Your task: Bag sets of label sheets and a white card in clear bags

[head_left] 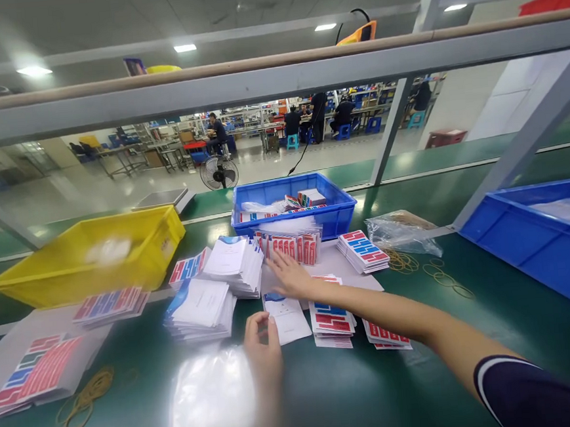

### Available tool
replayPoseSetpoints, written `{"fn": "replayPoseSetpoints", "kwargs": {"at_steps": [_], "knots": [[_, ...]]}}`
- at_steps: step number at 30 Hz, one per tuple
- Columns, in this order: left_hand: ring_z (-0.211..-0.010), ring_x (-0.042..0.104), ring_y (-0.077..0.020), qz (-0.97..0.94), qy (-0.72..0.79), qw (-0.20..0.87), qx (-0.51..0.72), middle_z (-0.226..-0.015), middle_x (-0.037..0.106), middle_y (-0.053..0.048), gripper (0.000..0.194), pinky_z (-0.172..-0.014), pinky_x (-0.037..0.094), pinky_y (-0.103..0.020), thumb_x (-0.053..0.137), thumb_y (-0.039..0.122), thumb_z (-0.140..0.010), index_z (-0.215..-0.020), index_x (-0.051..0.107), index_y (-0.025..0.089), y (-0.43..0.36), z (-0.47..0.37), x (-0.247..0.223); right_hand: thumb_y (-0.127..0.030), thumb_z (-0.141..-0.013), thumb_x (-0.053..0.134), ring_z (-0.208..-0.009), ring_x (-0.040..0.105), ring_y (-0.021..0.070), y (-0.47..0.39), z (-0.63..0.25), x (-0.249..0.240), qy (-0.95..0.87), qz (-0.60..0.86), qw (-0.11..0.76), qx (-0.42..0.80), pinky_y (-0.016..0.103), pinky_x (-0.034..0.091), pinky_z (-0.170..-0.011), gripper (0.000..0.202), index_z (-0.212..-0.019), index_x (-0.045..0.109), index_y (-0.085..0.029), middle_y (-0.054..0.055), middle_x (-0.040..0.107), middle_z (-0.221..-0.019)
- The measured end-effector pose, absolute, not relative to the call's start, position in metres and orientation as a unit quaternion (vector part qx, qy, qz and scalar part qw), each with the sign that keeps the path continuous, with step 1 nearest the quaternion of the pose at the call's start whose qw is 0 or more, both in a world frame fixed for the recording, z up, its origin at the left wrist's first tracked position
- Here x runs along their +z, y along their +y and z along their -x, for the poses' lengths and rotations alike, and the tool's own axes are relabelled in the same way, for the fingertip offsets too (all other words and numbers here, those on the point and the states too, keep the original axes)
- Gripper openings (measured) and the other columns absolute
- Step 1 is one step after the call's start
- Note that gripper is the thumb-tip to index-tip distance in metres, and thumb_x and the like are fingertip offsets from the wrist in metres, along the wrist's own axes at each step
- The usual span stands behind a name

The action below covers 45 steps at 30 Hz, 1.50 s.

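Leaflet [287,315] pinched by left hand [262,350]; right hand [290,275] open, flat just beyond.

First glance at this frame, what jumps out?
The right hand stretched across the green table toward a row of red-and-blue card packs, in front of the blue bin. At near centre, the left hand pinches a white leaflet. A bright yellow bin sits far left, with stacks of leaflets between.
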State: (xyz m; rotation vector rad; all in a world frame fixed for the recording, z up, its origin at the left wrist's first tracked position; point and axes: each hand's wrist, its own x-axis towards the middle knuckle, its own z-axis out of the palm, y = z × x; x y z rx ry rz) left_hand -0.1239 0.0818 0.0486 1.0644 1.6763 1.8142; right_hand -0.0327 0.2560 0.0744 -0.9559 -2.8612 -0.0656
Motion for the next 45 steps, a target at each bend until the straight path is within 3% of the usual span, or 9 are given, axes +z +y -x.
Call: {"fn": "replayPoseSetpoints", "kwargs": {"at_steps": [5,11,15,18,22,28,34,41,45], "knots": [[-0.090,0.058,-0.0207,-0.294,0.613,0.236,0.694,-0.095,0.062,-0.007,0.030,-0.080,0.046,-0.033,0.060,0.045,-0.080,-0.094,0.061,0.018,0.086,0.138,0.036,-0.062,-0.072,0.067,-0.142,0.024,0.0377,0.187,0.009,0.053,-0.980,0.195,-0.029,0.036,0.046,0.028,-0.114,0.099,-0.144,0.036,-0.001,0.028,0.027,-0.150],[-0.086,0.059,-0.0174,-0.221,0.601,0.282,0.715,-0.090,0.062,-0.003,0.034,-0.076,0.047,-0.030,0.065,0.047,-0.073,-0.089,0.062,0.018,0.092,0.149,0.029,-0.037,-0.091,0.057,-0.133,0.042,0.0355,0.163,0.001,0.042,-0.978,0.204,-0.002,0.038,0.046,0.030,-0.112,0.058,-0.131,0.049,0.005,0.033,0.049,-0.134],[-0.086,0.058,-0.0155,-0.189,0.587,0.321,0.718,-0.091,0.062,-0.003,0.036,-0.079,0.046,-0.029,0.072,0.045,-0.067,-0.089,0.064,0.017,0.097,0.149,0.024,-0.027,-0.093,0.053,-0.100,0.066,0.0272,0.172,0.001,0.055,-0.980,0.188,0.038,0.051,0.037,0.047,-0.094,0.026,-0.098,0.068,-0.007,0.018,0.071,-0.097],[-0.091,0.060,-0.0154,-0.158,0.563,0.373,0.720,-0.096,0.063,-0.004,0.035,-0.086,0.047,-0.030,0.076,0.040,-0.066,-0.089,0.064,0.016,0.100,0.145,0.024,-0.021,-0.098,0.040,-0.085,0.069,0.0227,0.177,-0.002,0.066,-0.972,0.206,0.092,0.061,0.033,0.051,-0.080,0.029,-0.093,0.067,-0.011,0.012,0.072,-0.088],[-0.095,0.065,-0.0174,-0.129,0.488,0.480,0.717,-0.100,0.067,-0.008,0.031,-0.090,0.049,-0.032,0.070,0.042,-0.075,-0.092,0.065,0.017,0.099,0.136,0.031,-0.018,-0.101,0.028,-0.112,0.061,0.0235,0.169,-0.009,0.075,-0.960,0.204,0.177,0.067,0.035,0.048,-0.092,0.036,-0.116,0.059,-0.009,0.018,0.066,-0.116],[-0.080,0.070,-0.0221,-0.101,0.422,0.588,0.683,-0.088,0.073,-0.011,0.028,-0.073,0.055,-0.032,0.073,0.029,-0.071,-0.092,0.067,0.011,0.094,0.134,0.036,-0.027,-0.099,0.041,-0.116,0.059,0.0213,0.142,-0.018,0.073,-0.972,0.073,0.203,0.090,0.034,0.047,-0.098,0.029,-0.111,0.065,-0.016,0.010,0.068,-0.119],[-0.085,0.072,-0.0254,-0.100,0.402,0.604,0.681,-0.094,0.075,-0.012,0.036,-0.077,0.058,-0.037,0.072,0.023,-0.075,-0.107,0.062,0.011,0.090,0.133,0.047,-0.032,-0.094,0.051,-0.124,0.052,0.0254,0.166,-0.047,0.082,-0.913,0.238,0.315,0.103,0.043,0.041,-0.104,0.037,-0.127,0.055,-0.016,0.013,0.060,-0.130],[-0.088,0.072,-0.0267,-0.095,0.442,0.606,0.654,-0.094,0.075,-0.011,0.035,-0.082,0.058,-0.038,0.072,0.024,-0.077,-0.108,0.061,0.012,0.084,0.124,0.063,-0.023,-0.088,0.058,-0.096,0.058,0.0260,0.220,-0.108,0.080,-0.871,0.427,0.232,0.078,0.040,0.048,-0.085,0.012,-0.097,0.061,-0.015,0.011,0.062,-0.099],[-0.090,0.071,-0.0284,-0.118,0.460,0.611,0.633,-0.091,0.075,-0.012,0.033,-0.082,0.059,-0.037,0.073,0.025,-0.076,-0.104,0.061,0.011,0.082,0.118,0.065,-0.021,-0.087,0.061,-0.097,0.056,0.0265,0.231,-0.121,0.073,-0.865,0.467,0.168,0.072,0.038,0.045,-0.088,0.013,-0.098,0.061,-0.014,0.011,0.060,-0.100]]}}
